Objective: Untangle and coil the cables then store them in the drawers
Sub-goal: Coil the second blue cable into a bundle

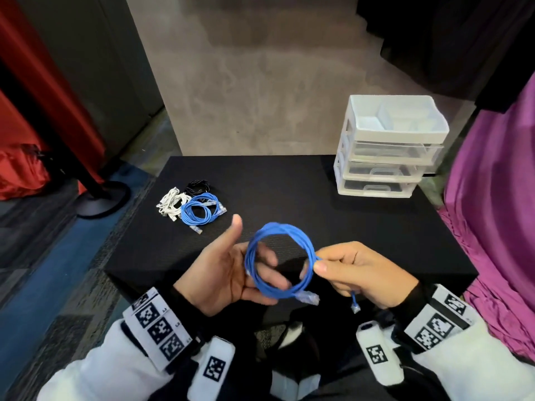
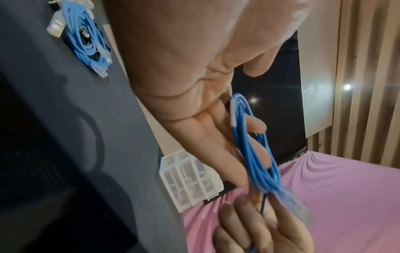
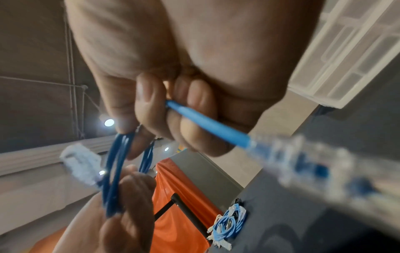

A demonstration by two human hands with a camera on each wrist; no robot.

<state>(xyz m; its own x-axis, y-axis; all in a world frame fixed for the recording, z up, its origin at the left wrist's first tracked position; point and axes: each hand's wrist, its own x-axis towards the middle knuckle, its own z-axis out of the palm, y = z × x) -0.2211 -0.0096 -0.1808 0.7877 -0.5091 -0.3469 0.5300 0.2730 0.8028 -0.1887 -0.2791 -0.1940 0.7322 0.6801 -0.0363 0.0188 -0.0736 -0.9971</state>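
Observation:
Above the near edge of the black table (image 1: pixel 289 183), a blue network cable (image 1: pixel 278 227) is wound into a round coil. My left hand (image 1: pixel 240 256) is palm-up, thumb raised, its straight fingers (image 2: pixel 216 154) passing through the coil and carrying it. My right hand (image 1: pixel 321 263) pinches the coil's right side between thumb and forefinger. The cable's free end (image 3: pixel 205 119) runs through that fist, and its clear plug (image 1: pixel 355 306) hangs below. The other plug (image 1: pixel 308 298) sticks out at the coil's bottom. The white drawer unit (image 1: pixel 388 146) stands at the table's back right.
Another blue cable (image 1: pixel 202 211), a white cable bundle (image 1: pixel 172 204) and a black cable (image 1: pixel 198 185) lie together at the table's back left. A purple cloth (image 1: pixel 498 212) hangs to the right. A black stand base (image 1: pixel 101 198) sits on the floor to the left.

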